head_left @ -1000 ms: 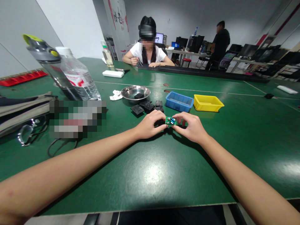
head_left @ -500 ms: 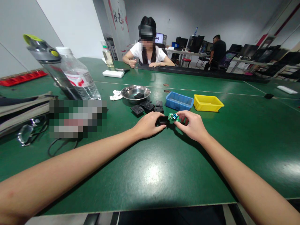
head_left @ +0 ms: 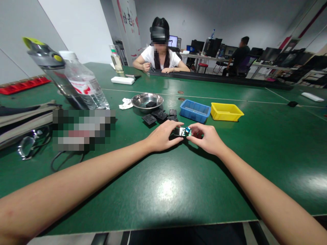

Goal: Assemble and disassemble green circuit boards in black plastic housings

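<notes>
With fingers (head_left: pixel 175 123) clamped on case (head_left: pixel 176 131) (left hand (head_left: pixel 161 136)) and board (head_left: pixel 188 131) (right hand (head_left: pixel 208 137)), apparently steadying both from opposite ends.

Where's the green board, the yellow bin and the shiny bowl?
Board (head_left: pixel 187 131), head view: its blue part.
Bin (head_left: pixel 226 116), head view: its front wall.
Bowl (head_left: pixel 138 101), head view: its inner left wall.

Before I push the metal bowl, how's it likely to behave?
Metal bowl is probably stiff: shiny metal, even rim. Likely slides readily, given the smooth-looking green table. The black piece inside looks loose, so it may shift when the bowl moves.
</notes>
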Demonstrator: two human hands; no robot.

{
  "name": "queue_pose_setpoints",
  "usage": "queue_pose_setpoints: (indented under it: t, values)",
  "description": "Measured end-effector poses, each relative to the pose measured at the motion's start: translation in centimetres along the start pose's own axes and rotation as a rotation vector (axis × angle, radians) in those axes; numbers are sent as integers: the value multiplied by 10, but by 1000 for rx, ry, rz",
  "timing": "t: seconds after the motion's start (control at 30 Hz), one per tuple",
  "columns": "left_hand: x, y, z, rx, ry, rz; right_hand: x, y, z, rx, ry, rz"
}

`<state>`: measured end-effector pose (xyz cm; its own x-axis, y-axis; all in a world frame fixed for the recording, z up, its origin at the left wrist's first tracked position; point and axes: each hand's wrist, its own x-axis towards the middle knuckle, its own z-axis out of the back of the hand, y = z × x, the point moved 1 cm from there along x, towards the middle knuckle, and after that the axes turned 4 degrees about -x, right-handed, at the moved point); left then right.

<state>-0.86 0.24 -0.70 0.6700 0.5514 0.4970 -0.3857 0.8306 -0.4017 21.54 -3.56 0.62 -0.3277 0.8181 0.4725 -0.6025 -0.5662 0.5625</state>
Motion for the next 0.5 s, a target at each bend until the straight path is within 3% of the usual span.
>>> queue_pose_setpoints:
  t: [0.2,0.5]
  values:
    - [2,-3,2,35,-46,-136,0,4,0,-19,25,64]
    - [0,-5,4,334,-109,-265,-2,10,-1,37,74,50]
